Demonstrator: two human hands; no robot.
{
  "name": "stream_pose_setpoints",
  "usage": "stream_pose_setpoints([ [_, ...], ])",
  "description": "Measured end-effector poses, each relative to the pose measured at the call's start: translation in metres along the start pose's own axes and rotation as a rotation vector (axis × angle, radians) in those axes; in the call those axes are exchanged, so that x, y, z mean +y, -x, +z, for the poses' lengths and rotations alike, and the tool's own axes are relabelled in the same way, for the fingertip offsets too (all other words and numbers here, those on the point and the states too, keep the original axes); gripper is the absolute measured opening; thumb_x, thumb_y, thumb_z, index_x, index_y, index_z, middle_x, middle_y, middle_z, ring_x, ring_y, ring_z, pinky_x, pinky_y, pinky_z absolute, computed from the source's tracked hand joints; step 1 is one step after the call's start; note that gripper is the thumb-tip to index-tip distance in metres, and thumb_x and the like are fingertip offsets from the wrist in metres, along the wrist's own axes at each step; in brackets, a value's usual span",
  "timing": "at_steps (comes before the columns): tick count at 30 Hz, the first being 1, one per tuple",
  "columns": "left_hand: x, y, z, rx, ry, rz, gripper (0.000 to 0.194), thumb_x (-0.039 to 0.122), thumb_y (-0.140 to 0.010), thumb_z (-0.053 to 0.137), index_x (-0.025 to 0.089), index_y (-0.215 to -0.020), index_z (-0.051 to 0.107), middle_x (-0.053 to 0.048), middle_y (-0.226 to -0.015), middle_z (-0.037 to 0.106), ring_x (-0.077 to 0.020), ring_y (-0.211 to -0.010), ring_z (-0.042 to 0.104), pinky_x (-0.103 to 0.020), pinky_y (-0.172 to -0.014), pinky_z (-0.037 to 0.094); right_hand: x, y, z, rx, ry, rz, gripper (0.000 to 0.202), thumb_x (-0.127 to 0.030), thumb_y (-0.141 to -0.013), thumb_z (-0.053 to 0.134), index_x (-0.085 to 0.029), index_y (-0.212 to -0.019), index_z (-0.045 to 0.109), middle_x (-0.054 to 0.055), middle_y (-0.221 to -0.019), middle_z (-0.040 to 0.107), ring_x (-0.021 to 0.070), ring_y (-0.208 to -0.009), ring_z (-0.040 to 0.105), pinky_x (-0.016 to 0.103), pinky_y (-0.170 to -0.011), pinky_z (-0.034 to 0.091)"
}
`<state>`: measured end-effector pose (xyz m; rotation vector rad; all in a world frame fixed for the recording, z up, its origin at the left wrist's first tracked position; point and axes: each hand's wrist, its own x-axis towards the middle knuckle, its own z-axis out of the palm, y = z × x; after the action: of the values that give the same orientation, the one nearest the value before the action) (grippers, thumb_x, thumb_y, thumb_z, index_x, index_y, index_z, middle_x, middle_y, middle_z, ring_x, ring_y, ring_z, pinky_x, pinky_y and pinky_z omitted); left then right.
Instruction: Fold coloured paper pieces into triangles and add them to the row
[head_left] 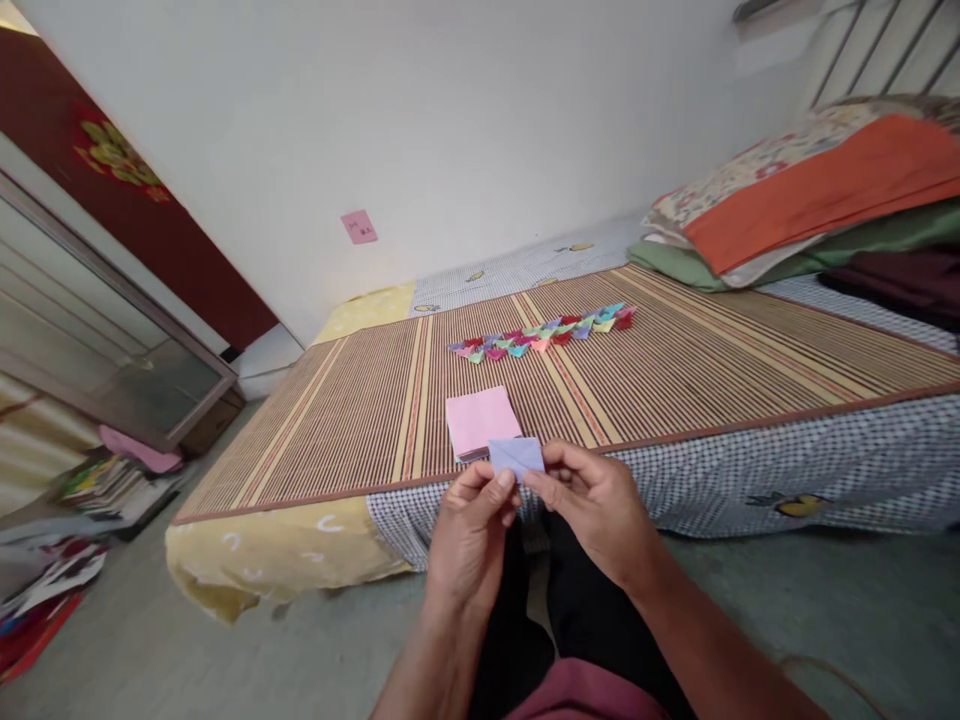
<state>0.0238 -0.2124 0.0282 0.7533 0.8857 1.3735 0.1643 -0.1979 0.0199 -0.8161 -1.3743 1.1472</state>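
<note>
Both hands pinch one small folded sheet of lavender paper [517, 455], which shows a slanting crease. My left hand [476, 515] grips its lower left edge between thumb and fingers. At its right side, my right hand [596, 500] holds it the same way. Just beyond the paper, a stack of square pink paper [481, 418] lies near the front edge of the bamboo mat [360, 410]. Farther back on the mat are rows of small folded paper pieces [544, 335] in many colours.
Folded bedding [817, 200] is piled at the bed's right rear. A checked sheet [750, 480] hangs over the front edge. The white wall [480, 120] rises behind, with a pink paper note [359, 227] on it. Books [97, 485] and a glass-panelled door [97, 290] are at left.
</note>
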Motion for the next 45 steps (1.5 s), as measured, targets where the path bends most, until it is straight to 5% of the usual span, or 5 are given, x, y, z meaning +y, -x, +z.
stream_pose_setpoints([
  [5,0.002,0.006,0.000,-0.076,-0.243,0.073,0.018,0.027,-0.080,0.078,0.016,-0.071,0.068,0.001,-0.060,0.061,-0.0103,-0.058,0.046,-0.023,-0.059,0.035,-0.010,0.001,-0.001,0.059,0.054,-0.038,0.016,-0.032,-0.091,0.066,-0.018,-0.082,0.065,-0.004,-0.060,0.055,0.0098,-0.049,0.048,0.021,-0.045,0.039],
  [13,0.004,0.005,-0.001,-0.064,-0.377,0.082,0.020,0.034,-0.079,0.079,0.015,-0.080,0.073,-0.002,-0.068,0.069,-0.0126,-0.059,0.058,-0.023,-0.058,0.041,-0.013,0.003,-0.002,0.095,0.338,-0.399,0.014,-0.013,-0.094,0.060,-0.019,-0.085,0.069,0.004,-0.082,0.064,0.0167,-0.076,0.065,0.028,-0.066,0.052],
  [21,0.019,0.013,0.001,-0.138,0.072,-0.229,0.034,0.046,-0.087,0.070,0.013,-0.091,0.077,-0.012,-0.083,0.077,-0.0204,-0.072,0.071,-0.032,-0.068,0.055,0.005,0.008,-0.008,0.165,0.832,-0.849,0.027,0.000,-0.092,0.057,-0.020,-0.105,0.069,0.008,-0.096,0.067,0.0197,-0.089,0.065,0.032,-0.079,0.054],
  [26,0.024,0.012,0.003,-0.171,0.073,-0.211,0.016,0.027,-0.084,0.076,0.012,-0.088,0.078,-0.009,-0.086,0.076,-0.0164,-0.076,0.069,-0.028,-0.074,0.056,0.013,0.009,-0.007,0.089,0.901,-0.885,0.028,-0.003,-0.094,0.058,-0.019,-0.115,0.067,0.010,-0.102,0.065,0.0223,-0.098,0.062,0.036,-0.085,0.053],
  [45,0.021,0.005,-0.001,0.008,0.026,-0.110,0.023,0.029,-0.069,0.087,0.011,-0.081,0.077,-0.007,-0.076,0.075,-0.0135,-0.066,0.066,-0.023,-0.063,0.055,0.011,0.001,0.002,0.071,0.661,-0.753,0.025,-0.005,-0.092,0.065,-0.021,-0.110,0.069,0.009,-0.107,0.060,0.0227,-0.099,0.059,0.041,-0.084,0.052],
])
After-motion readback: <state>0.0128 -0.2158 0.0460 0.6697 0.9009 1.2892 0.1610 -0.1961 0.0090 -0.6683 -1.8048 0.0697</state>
